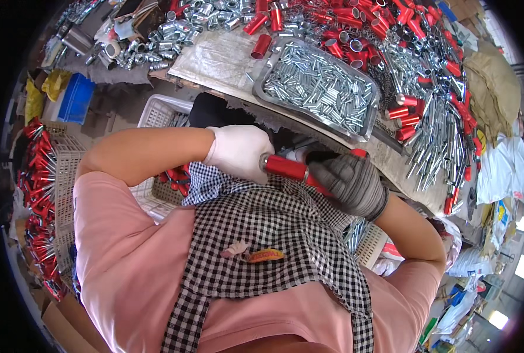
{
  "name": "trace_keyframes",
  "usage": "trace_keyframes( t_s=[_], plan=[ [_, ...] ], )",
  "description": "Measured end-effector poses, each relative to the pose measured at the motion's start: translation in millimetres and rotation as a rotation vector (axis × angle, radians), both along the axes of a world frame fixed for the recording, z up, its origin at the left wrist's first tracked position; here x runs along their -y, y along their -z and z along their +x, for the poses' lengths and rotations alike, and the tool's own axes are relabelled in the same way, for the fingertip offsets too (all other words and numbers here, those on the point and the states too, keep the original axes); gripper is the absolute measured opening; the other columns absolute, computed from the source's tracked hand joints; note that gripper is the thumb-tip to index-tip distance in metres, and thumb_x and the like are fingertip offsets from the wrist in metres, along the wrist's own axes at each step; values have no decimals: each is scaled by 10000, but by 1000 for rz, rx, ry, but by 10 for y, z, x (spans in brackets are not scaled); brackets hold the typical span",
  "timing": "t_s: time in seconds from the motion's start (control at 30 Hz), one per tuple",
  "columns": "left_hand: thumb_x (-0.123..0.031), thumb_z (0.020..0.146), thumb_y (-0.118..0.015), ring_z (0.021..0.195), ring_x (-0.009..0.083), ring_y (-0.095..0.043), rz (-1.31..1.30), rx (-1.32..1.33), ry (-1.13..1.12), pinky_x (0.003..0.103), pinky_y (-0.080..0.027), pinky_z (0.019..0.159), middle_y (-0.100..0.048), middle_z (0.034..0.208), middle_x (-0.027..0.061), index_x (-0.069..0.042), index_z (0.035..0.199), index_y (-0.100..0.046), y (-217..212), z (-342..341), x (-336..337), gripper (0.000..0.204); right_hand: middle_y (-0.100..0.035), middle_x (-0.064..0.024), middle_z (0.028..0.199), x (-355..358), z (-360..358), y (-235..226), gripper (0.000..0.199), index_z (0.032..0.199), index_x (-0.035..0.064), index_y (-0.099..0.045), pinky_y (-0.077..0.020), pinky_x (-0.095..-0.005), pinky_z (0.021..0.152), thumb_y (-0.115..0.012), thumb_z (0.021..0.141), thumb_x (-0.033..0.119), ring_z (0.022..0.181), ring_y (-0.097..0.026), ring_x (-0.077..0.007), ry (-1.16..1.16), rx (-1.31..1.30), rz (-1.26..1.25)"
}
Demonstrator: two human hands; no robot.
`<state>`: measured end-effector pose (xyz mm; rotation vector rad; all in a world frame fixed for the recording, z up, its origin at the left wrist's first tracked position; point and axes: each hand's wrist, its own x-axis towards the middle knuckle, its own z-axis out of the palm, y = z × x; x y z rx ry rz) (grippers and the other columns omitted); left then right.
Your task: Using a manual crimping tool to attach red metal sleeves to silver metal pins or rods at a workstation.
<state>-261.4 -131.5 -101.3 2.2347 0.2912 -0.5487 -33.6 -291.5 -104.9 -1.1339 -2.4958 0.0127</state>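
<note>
A red metal tube tool [285,167] with silver rings lies across the front of my checked apron, held in both hands. My left hand [241,153], in a white glove, is closed at its silver left end. On the other side my right hand [350,183], in a grey striped glove, wraps round its red right part. A red piece shows above the right hand's knuckles, and I cannot tell if it belongs to the same tool. Just beyond the hands, a metal tray [362,132] full of short silver pins stands on the workbench [206,62].
Silver fittings [162,44] are heaped at the bench's far left. Red tubes [356,44] and long silver rods [432,144] pile up on the right. A white plastic basket [150,112] stands below the bench, and a crate [71,176] beside red-handled parts [38,206] at my left.
</note>
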Motion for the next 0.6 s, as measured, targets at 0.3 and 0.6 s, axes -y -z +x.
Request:
trace_keyframes(
  t_s=[0.3, 0.6],
  plan=[
    [-301, 761, -673, 749, 370, -676, 545, 205, -161, 469, -536, 697, -678, 752, 152, -91, 815, -682, -226, 27, -118, 217, -686, -104, 904, -67, -30, -24, 530, 1222, 111, -639, -530, -390, 735, -773, 711, 149, 789, -668, -318, 369, -360, -434],
    [-353, 705, -718, 697, 386, -650, 262, 86, -22, 468, -507, 650, -658, 708, 170, -60, 722, -667, -245, 76, -233, 298, -662, -103, 987, -147, 85, -155, 662, 1231, 94, -625, -507, -434, 656, -809, 602, 188, 766, -641, -295, 112, -36, -61]
  ],
)
